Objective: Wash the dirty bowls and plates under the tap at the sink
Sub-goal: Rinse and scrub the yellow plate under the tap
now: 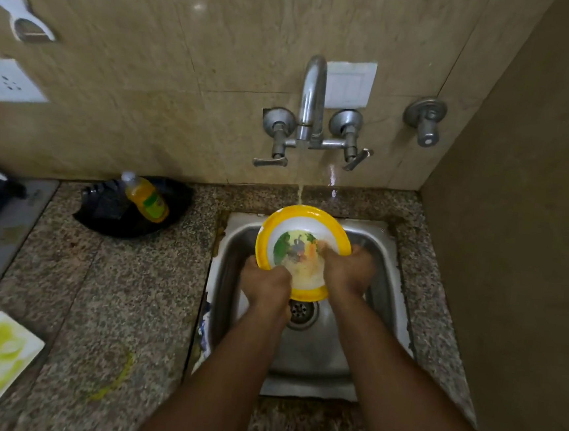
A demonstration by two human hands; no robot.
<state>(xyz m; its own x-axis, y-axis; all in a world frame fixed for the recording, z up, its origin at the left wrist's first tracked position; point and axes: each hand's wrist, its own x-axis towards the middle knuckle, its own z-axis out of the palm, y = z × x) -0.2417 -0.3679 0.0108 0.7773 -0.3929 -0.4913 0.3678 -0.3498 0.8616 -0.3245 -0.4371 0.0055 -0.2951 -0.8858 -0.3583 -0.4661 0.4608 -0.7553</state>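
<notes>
step: rinsing plate (pixel 305 217) held tilted over sink (pixel 382 258) under tap (pixel 313 90) stream | left hand (pixel 265 282) grips near rim | right hand (pixel 345 267) rubs face, blurred, grasp unclear | advice: rotate plate so water reaches all residue

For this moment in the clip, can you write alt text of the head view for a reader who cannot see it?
Two bare hands hold a yellow-rimmed plate over a steel sink under the running tap: the left hand grips its edge, the right hand rubs its face. A dish soap bottle lies on a black bag on the granite counter.
</notes>
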